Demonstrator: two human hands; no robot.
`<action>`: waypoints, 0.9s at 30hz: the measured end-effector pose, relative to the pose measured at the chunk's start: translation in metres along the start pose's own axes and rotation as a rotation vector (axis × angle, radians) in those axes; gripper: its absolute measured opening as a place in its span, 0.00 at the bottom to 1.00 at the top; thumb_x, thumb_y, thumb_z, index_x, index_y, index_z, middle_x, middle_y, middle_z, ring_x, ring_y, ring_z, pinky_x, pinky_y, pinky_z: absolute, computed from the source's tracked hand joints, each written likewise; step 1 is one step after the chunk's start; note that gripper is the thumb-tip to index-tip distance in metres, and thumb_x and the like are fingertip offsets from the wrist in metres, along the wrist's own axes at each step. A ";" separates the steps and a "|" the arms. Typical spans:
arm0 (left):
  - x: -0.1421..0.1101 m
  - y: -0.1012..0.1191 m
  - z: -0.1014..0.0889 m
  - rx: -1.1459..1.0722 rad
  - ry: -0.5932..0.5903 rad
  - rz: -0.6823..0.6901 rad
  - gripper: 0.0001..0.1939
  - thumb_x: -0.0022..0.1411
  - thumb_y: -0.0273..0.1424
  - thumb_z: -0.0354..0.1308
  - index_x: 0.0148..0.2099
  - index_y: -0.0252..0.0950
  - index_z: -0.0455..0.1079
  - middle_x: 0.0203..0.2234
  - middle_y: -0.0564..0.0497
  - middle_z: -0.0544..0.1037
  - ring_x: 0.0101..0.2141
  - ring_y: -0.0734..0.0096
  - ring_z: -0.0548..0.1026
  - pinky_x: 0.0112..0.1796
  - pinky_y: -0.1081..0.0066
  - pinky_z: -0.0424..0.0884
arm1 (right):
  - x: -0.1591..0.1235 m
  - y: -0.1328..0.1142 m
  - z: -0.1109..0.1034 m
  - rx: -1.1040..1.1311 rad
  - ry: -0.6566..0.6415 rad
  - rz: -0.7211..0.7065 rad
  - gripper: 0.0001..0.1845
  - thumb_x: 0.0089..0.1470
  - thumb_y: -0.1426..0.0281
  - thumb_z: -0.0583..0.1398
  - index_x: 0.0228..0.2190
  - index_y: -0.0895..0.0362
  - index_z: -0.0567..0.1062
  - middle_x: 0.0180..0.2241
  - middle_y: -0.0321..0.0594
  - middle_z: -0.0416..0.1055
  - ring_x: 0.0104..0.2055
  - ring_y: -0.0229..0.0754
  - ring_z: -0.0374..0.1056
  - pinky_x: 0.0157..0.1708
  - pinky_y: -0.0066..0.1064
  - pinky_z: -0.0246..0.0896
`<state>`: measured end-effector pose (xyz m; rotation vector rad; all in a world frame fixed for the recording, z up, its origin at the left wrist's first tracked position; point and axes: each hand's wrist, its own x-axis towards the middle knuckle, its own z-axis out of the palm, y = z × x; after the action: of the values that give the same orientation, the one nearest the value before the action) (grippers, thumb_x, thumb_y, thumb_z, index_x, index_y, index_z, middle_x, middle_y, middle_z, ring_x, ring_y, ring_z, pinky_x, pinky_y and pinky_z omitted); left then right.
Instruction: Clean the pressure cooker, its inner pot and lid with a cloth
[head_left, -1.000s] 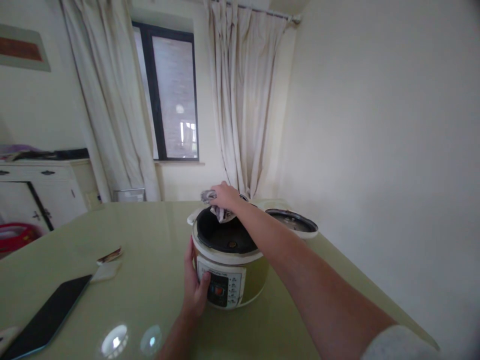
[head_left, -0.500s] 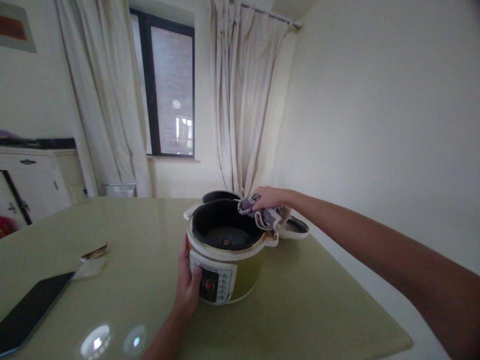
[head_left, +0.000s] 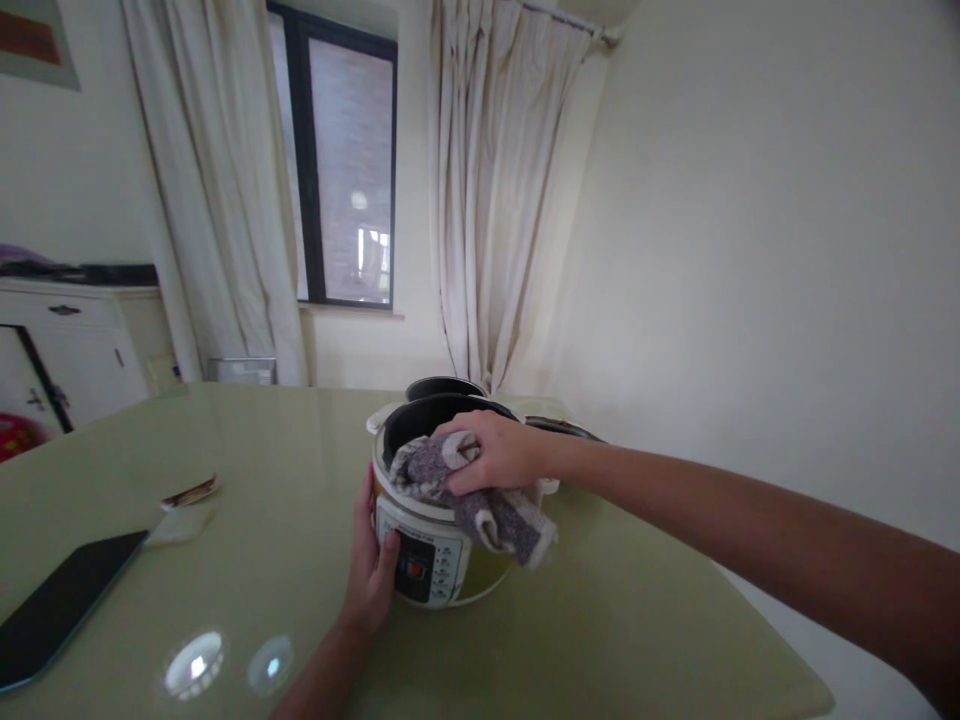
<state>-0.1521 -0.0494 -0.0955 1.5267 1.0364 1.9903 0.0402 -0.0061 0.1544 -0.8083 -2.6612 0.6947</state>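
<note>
A lidless electric pressure cooker [head_left: 424, 565] with a white rim and a front control panel stands upright on the table. My left hand [head_left: 369, 570] is wrapped round its left side, the thumb lying on the panel's edge. Bunched in my right hand [head_left: 495, 450] is a purple-grey and white cloth [head_left: 431, 465], pressed on the near rim. Part of the cloth hangs down outside over the cooker's front right. Cloth and hand hide most of the dark inside. Behind the cooker sits a dark round pot [head_left: 446, 386], and a lid [head_left: 562, 427] lies partly hidden behind my right forearm.
On the glossy green table [head_left: 262, 470], a dark flat tablet-like object [head_left: 71, 605] lies at left, with a small torn wrapper-like scrap [head_left: 191, 492] near it. The table's right edge runs beside a white wall [head_left: 750, 250]. A white cabinet [head_left: 82, 340] stands at far left.
My right hand has brought the cloth from the cooker's far right rim to the near front rim, leftward and toward me. My left hand stays on the cooker's side.
</note>
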 end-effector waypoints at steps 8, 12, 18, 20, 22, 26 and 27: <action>-0.001 0.000 0.002 0.039 0.014 0.037 0.40 0.75 0.50 0.49 0.79 0.41 0.45 0.76 0.43 0.53 0.74 0.50 0.52 0.72 0.51 0.50 | -0.026 0.012 -0.032 -0.169 -0.172 0.062 0.18 0.44 0.67 0.71 0.40 0.55 0.82 0.37 0.34 0.76 0.38 0.41 0.71 0.40 0.29 0.64; -0.005 -0.009 0.003 0.028 0.033 0.018 0.40 0.74 0.51 0.50 0.79 0.41 0.45 0.76 0.42 0.53 0.74 0.49 0.53 0.71 0.51 0.52 | -0.002 -0.015 0.001 -0.347 -0.010 -0.028 0.24 0.46 0.59 0.72 0.47 0.50 0.81 0.43 0.38 0.72 0.42 0.44 0.70 0.44 0.34 0.64; -0.011 -0.022 -0.002 0.077 0.045 -0.044 0.39 0.74 0.51 0.50 0.79 0.41 0.48 0.76 0.42 0.52 0.75 0.47 0.50 0.72 0.47 0.46 | 0.089 -0.030 0.034 -0.492 0.046 -0.084 0.27 0.55 0.50 0.67 0.52 0.48 0.79 0.47 0.44 0.73 0.47 0.53 0.73 0.44 0.39 0.68; -0.008 -0.015 -0.003 0.050 0.007 -0.033 0.39 0.75 0.50 0.49 0.79 0.42 0.45 0.77 0.44 0.51 0.75 0.49 0.49 0.73 0.47 0.46 | 0.119 -0.019 0.035 -0.493 0.079 -0.028 0.29 0.56 0.47 0.66 0.54 0.46 0.77 0.50 0.44 0.73 0.49 0.53 0.73 0.45 0.40 0.69; -0.003 -0.005 -0.003 0.029 -0.031 -0.013 0.39 0.75 0.50 0.48 0.80 0.43 0.43 0.77 0.45 0.52 0.75 0.49 0.49 0.73 0.48 0.48 | 0.139 0.000 0.031 -0.526 0.138 0.056 0.29 0.57 0.47 0.65 0.56 0.45 0.75 0.52 0.44 0.72 0.50 0.54 0.74 0.47 0.41 0.69; 0.002 0.002 -0.004 0.035 -0.048 0.011 0.40 0.74 0.51 0.50 0.80 0.42 0.44 0.77 0.45 0.51 0.75 0.49 0.49 0.72 0.47 0.50 | 0.135 0.046 0.013 -0.707 0.263 0.251 0.29 0.61 0.51 0.63 0.60 0.45 0.71 0.58 0.47 0.66 0.55 0.56 0.72 0.49 0.43 0.70; 0.002 0.001 -0.004 0.031 -0.048 0.007 0.41 0.74 0.51 0.50 0.80 0.42 0.44 0.77 0.45 0.51 0.75 0.49 0.48 0.72 0.47 0.50 | 0.127 0.057 0.007 -0.745 0.276 0.303 0.29 0.62 0.52 0.62 0.61 0.45 0.70 0.59 0.48 0.65 0.56 0.57 0.71 0.49 0.43 0.70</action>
<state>-0.1567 -0.0495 -0.0942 1.5882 1.0492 1.9410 -0.0396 0.1066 0.1339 -1.3830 -2.5396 -0.3840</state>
